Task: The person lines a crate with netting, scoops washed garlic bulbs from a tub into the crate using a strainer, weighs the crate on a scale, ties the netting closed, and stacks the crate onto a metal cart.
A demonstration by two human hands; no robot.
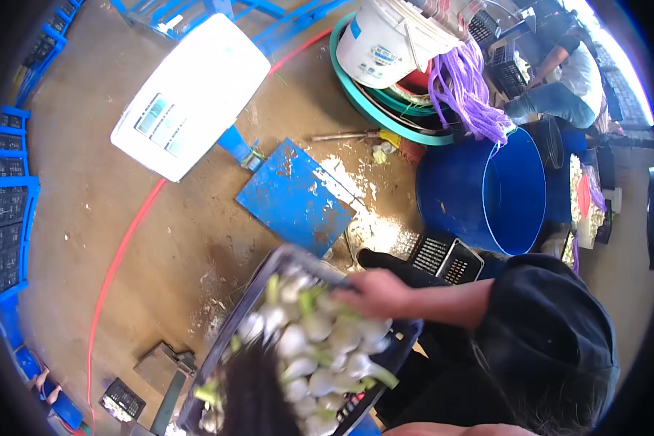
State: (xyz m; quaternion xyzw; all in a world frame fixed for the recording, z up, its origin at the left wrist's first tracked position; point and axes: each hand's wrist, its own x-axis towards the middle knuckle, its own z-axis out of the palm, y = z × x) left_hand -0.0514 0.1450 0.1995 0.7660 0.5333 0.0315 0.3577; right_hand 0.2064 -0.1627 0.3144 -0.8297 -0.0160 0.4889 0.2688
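Note:
A dark crate (225, 330) full of white bulbs (318, 323) with short green stems fills the lower middle. My right hand (378, 292) reaches in from the right below a black sleeve and is closed on the crate's upper right rim, slightly blurred. Bare skin of another arm shows at the bottom edge, but my left hand is out of frame. A dark blurred shape (258, 396) covers part of the bulbs; what it is cannot be made out.
A blue scale platform (296, 198) with a white display head (192, 98) stands beyond the crate. Around it are a red hose (116, 258), a blue barrel (454, 185), a white bucket (378, 47), purple strands (469, 91) and a black basket (461, 263). A person (574, 83) bends at upper right.

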